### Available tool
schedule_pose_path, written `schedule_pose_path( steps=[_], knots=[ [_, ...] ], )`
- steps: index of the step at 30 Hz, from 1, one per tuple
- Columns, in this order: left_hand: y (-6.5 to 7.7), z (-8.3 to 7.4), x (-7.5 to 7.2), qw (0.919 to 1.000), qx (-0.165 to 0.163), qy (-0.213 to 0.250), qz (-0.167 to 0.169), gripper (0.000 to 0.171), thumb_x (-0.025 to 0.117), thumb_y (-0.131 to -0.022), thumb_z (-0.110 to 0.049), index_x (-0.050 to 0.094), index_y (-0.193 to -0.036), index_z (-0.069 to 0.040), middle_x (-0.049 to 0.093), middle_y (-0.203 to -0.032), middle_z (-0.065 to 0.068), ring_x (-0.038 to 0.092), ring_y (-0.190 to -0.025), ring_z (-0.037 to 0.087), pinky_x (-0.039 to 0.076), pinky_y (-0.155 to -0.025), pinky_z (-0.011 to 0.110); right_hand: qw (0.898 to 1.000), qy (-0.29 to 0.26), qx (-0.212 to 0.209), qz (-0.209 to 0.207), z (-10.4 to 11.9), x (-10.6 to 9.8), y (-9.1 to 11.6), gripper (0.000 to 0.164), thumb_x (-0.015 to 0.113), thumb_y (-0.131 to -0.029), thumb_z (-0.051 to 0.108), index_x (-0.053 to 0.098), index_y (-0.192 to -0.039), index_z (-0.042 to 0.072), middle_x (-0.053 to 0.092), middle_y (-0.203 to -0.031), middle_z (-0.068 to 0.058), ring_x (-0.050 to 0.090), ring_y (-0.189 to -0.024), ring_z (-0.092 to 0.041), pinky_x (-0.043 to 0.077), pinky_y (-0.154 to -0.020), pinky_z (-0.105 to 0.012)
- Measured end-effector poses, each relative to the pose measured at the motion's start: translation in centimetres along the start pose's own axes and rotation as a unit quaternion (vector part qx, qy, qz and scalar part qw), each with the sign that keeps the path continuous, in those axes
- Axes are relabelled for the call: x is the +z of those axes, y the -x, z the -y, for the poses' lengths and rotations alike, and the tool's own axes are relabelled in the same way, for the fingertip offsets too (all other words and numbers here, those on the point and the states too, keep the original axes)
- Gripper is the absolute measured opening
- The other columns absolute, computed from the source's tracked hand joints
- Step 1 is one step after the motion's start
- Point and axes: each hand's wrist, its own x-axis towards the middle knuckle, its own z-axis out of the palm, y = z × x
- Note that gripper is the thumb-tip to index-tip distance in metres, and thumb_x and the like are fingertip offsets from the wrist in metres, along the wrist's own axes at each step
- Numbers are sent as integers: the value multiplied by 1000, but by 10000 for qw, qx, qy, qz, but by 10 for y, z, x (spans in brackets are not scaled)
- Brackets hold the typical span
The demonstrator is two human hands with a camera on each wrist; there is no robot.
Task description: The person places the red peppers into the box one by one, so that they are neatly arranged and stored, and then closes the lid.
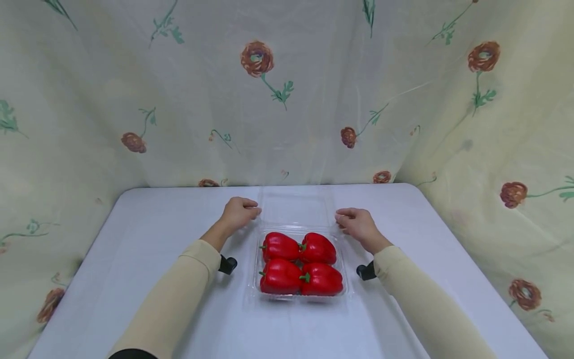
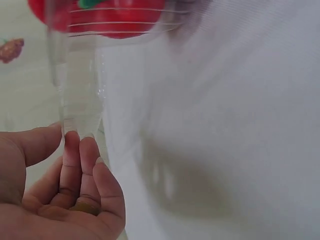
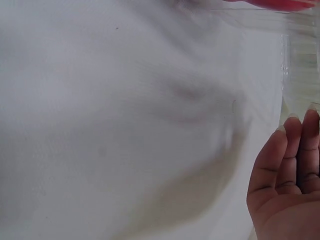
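Observation:
A clear plastic clamshell box [image 1: 256, 279] holds several red bell peppers [image 1: 280, 275] with green stems, set in two rows. Its hinged transparent lid [image 1: 296, 207] is raised at the far side, away from the peppers. At the lid's left edge, my left hand [image 1: 239, 214] pinches the plastic between thumb and fingertips, as the left wrist view shows closely. My right hand [image 1: 358, 225] grips the opposite edge, its fingertips [image 3: 280, 131] right at the plastic in the right wrist view, where the thumb is out of sight.
The box stands on a white-covered table [image 1: 170, 239] with rounded far corners. Behind it and along the sides hangs a pale curtain [image 1: 193, 94] printed with brown-red flowers. Dark wrist cameras [image 1: 227, 265] sit under both sleeves, beside the box.

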Motion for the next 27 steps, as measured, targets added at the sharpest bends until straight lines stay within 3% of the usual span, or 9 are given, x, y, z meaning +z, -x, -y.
schedule_pose_path(
  steps=[10, 20, 27],
  knots=[
    [16, -16, -15, 9988, 401, 174, -218, 30, 72, -92, -21, 63, -117, -8, 64, -105, 10, 60, -95, 26, 52, -80, 36, 9990, -372, -239, 24, 6, -9, 7, 40, 59, -101, 25, 51, -134, 4, 61, -122, -20, 61, -107, -32, 53, -92, -40],
    [39, -26, -35, 9947, 1011, 190, -45, 23, 71, -93, -19, 66, -111, -6, 66, -102, 9, 61, -94, 25, 53, -83, 36, 9951, -601, -679, 394, 10, -22, 23, 49, 60, -99, 40, 52, -131, 3, 58, -127, -22, 57, -114, -36, 53, -91, -37],
    [57, -26, -42, 9942, 1067, 34, 133, 20, 71, -93, -24, 67, -107, -12, 66, -104, 6, 60, -96, 24, 55, -84, 37, 9941, -429, -806, 593, 9, -23, 37, 48, 61, -98, 40, 55, -129, 4, 59, -126, -20, 58, -113, -34, 53, -92, -38]
  ],
)
